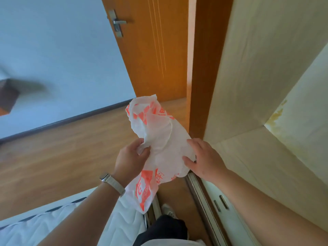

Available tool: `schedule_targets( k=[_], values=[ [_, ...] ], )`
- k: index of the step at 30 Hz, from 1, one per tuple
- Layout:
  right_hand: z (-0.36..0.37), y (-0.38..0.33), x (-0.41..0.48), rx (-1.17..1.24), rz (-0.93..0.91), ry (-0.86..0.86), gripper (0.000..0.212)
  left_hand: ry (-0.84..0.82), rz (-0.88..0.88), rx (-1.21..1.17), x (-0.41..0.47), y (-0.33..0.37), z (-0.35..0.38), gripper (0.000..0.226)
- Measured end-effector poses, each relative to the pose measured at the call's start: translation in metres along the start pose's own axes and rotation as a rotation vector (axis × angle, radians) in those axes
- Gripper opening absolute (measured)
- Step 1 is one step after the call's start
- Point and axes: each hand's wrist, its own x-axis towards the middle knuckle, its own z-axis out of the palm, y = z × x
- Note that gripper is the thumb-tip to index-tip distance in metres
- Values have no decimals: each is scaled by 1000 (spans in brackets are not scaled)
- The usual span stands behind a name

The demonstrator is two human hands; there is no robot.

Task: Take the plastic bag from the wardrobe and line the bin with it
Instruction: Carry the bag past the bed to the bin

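Note:
A crumpled white plastic bag [160, 137] with orange-red print hangs in front of me, held by both hands. My left hand [130, 159], with a watch on its wrist, pinches the bag's left edge. My right hand [204, 159] grips the bag's right side, just outside the cream-coloured wardrobe [266, 96] on the right. The wardrobe's inside is open and shows a yellow stain in one corner. No bin is in view.
An orange wooden door [152, 50] with a metal handle stands ahead beside its frame. A wood floor [62, 153] runs left to a pale wall with a dark skirting. A white mattress [74, 222] lies at lower left. The wardrobe's sliding track [204, 205] runs by my feet.

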Motion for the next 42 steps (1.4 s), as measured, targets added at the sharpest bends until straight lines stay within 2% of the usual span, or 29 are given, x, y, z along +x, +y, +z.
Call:
schedule_targets(
  k=[4, 9, 13, 17, 21, 28, 35, 42],
  values=[
    [12, -25, 40, -18, -75, -66, 61, 70, -37, -6, 18, -24, -26, 11],
    [26, -55, 106, -68, -168, -171, 63, 149, -107, -20, 54, -62, -53, 13],
    [37, -81, 169, -113, -221, -236, 63, 208, -160, -41, 93, -91, -69, 29],
    [47, -108, 233, -166, -289, -289, 64, 263, -209, -85, 132, -114, -85, 30],
    [57, -136, 287, -217, -362, -300, 63, 298, -233, -91, 164, -133, -104, 30],
    [72, -191, 347, -293, -460, -309, 62, 424, -285, -58, 191, -160, -152, 13],
    [98, -256, 402, -267, -575, -351, 62, 561, -372, -29, 205, -190, -199, 12],
    [137, -311, 482, -238, -802, -419, 61, 715, -518, 32, 236, -222, -233, 7]
  ],
)
